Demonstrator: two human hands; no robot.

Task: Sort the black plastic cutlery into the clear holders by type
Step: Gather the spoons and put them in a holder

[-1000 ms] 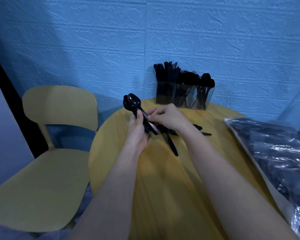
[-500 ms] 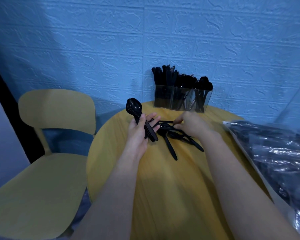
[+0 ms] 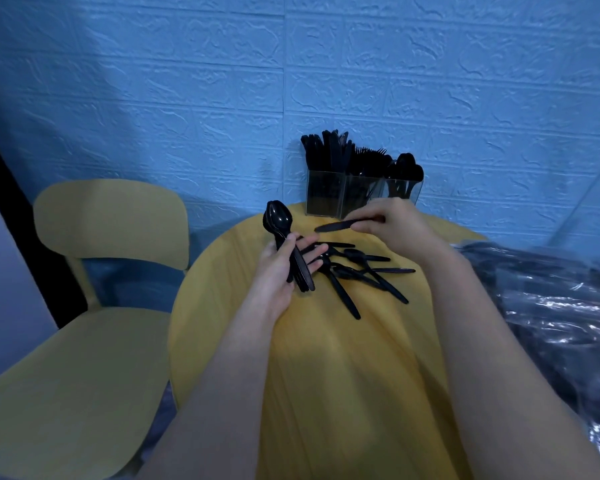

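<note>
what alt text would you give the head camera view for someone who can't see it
A person's left hand holds a bundle of black spoons while the right hand pinches a black knife above loose cutlery on a round yellow table. Behind, three clear holders stand against a blue wall.

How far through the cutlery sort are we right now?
Well along: all three clear holders at the wall already hold cutlery. In hand: the left hand grips a stack of spoons; the right hand pinches a knife. Left: the loose pile on the table.
</note>
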